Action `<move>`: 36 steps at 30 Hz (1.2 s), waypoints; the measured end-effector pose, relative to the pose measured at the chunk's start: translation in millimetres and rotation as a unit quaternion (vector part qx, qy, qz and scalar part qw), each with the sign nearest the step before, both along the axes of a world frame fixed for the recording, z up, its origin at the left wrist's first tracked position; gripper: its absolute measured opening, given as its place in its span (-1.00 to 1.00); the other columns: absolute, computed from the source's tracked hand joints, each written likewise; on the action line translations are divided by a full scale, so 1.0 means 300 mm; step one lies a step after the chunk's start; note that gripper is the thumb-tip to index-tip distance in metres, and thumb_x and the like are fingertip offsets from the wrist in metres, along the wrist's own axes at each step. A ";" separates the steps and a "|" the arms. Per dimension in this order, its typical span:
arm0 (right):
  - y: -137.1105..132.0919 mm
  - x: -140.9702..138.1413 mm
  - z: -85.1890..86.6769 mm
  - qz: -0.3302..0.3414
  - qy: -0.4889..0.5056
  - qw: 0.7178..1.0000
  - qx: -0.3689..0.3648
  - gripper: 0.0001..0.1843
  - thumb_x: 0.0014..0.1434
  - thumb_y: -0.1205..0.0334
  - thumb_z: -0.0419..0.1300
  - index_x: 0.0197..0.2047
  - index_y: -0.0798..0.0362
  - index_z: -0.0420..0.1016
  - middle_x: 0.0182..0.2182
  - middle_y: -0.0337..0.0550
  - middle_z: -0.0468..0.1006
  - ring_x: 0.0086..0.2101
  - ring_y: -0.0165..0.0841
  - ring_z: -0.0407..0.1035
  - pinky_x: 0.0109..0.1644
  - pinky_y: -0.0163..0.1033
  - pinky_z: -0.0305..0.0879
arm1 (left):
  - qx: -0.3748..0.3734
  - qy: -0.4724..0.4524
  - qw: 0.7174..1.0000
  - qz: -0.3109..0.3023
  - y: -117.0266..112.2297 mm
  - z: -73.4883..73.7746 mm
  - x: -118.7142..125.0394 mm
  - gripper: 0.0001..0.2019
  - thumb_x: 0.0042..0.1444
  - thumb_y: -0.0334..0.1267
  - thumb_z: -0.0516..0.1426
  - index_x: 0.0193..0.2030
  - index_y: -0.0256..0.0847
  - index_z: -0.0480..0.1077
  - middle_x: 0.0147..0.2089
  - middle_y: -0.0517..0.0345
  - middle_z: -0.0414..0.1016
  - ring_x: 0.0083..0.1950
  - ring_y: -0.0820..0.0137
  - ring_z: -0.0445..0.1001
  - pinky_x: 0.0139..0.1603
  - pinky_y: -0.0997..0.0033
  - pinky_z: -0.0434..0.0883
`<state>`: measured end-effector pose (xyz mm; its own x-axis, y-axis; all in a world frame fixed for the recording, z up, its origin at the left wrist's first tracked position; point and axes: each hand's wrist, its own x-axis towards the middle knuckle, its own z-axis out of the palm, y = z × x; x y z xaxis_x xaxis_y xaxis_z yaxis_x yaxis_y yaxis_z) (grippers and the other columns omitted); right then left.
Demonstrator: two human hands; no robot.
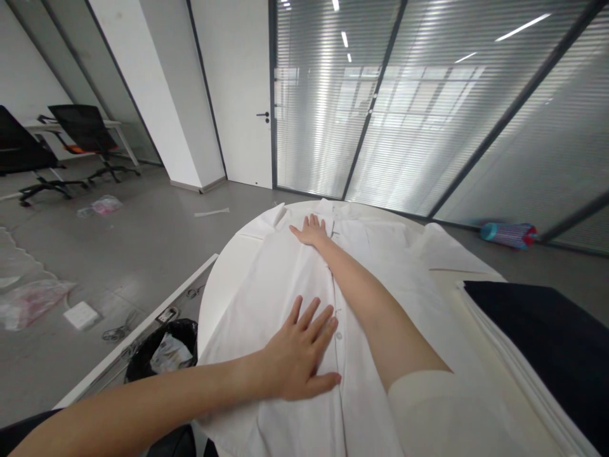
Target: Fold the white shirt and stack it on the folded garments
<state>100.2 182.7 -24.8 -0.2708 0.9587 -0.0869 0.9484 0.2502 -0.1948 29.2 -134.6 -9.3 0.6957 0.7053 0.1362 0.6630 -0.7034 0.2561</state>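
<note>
A white button-up shirt (280, 273) lies spread out on a round white table (221, 279), its collar toward the far edge and its sleeves out to both sides. My left hand (302, 352) rests flat on the near part of the shirt, fingers spread, the thumb close to the button placket. Farther off, near the collar, my right hand (310, 231) also lies flat on the fabric with its fingers apart. The right forearm crosses over the placket and hides part of it. Neither hand grips any cloth.
A stack of folded white and dark navy cloth (537, 343) sits at the table's right. Left of the table stand a black-lined trash bin (164, 349) and a white power strip (82, 315) on the floor. Office chairs (85, 130) are farther back. A colourful rolled item (509, 235) lies by the glass wall.
</note>
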 end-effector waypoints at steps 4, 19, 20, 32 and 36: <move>0.063 0.019 -0.002 0.025 -0.001 1.000 0.005 0.06 0.28 -0.40 -0.31 0.50 0.33 -0.23 0.46 0.18 -0.35 0.43 -0.13 -0.46 0.44 0.07 -0.53 | 0.023 0.018 0.999 -0.033 -0.069 0.010 -0.015 -0.16 0.28 0.17 -0.04 0.51 -0.36 -0.14 0.52 -0.28 -0.15 0.52 -0.18 -0.27 0.43 -0.33 -0.25; 0.094 0.154 0.091 0.112 0.141 0.980 0.084 -0.23 0.43 -0.17 -0.27 0.48 0.20 -0.02 0.45 0.11 -0.11 0.43 -0.21 -0.25 0.46 -0.06 -0.27 | 0.107 -0.041 0.988 -0.099 -0.158 0.019 -0.074 -0.50 0.37 -0.08 0.02 0.37 -0.22 0.19 0.38 -0.03 0.28 0.36 0.20 0.30 0.39 0.15 0.23; 0.067 0.185 0.112 0.136 0.149 0.975 0.097 -0.24 0.43 -0.17 -0.26 0.46 0.19 0.02 0.44 0.10 -0.05 0.42 -0.22 -0.20 0.46 -0.06 -0.25 | 0.067 -0.052 0.993 -0.080 -0.115 0.062 -0.081 -0.45 0.37 -0.05 0.01 0.41 -0.23 0.13 0.40 -0.04 0.25 0.38 0.22 0.27 0.38 0.17 0.25; -0.459 0.499 0.288 0.224 -0.005 0.975 0.006 -0.34 0.35 -0.10 0.05 0.30 0.24 0.34 0.28 0.22 0.31 0.28 -0.04 0.20 0.35 -0.01 0.12 | 0.051 0.009 0.997 0.062 0.463 -0.043 0.099 -0.36 0.38 0.05 -0.12 0.43 -0.38 0.07 0.48 -0.31 -0.01 0.51 0.03 -0.05 0.44 -0.14 -0.01; -0.632 0.543 0.297 0.247 -0.048 0.965 -0.071 -0.24 0.32 -0.16 0.05 0.33 0.28 0.29 0.30 0.26 0.26 0.25 -0.01 0.24 0.31 -0.03 0.17 | 0.046 0.069 0.995 0.050 0.456 -0.051 0.121 -0.24 0.34 0.19 -0.14 0.47 -0.36 -0.02 0.50 -0.31 -0.11 0.50 -0.06 -0.06 0.41 -0.14 0.00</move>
